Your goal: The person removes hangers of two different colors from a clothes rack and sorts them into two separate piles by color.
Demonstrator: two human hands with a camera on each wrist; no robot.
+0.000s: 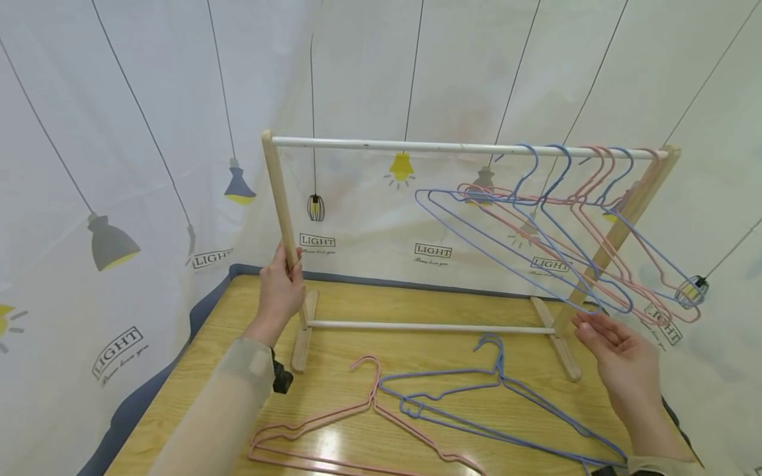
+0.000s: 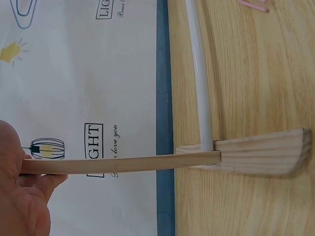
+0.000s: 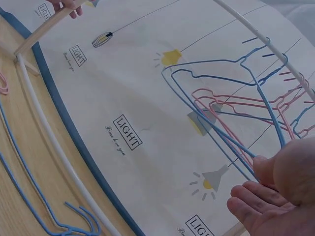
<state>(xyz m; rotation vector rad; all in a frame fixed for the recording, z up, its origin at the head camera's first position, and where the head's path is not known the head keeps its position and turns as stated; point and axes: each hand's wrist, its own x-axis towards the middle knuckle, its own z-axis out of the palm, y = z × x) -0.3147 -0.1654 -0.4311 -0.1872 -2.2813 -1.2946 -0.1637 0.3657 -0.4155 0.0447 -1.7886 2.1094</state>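
Head view: left grip (image 1: 280, 291) clasps rack post (image 1: 280, 198); right grip (image 1: 622, 354) open beside hangers (image 1: 553, 244).

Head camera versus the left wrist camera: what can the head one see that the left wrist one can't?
Only the head camera shows the top rail with blue and pink hangers hung at its right end, the right hand open beside the right post, and the blue hangers lying on the table.

Only the left wrist camera shows the grain on the end of the wooden foot up close.

Both show the left hand gripping the left post, the lower white bar, the wooden table and the lamp-print curtain.
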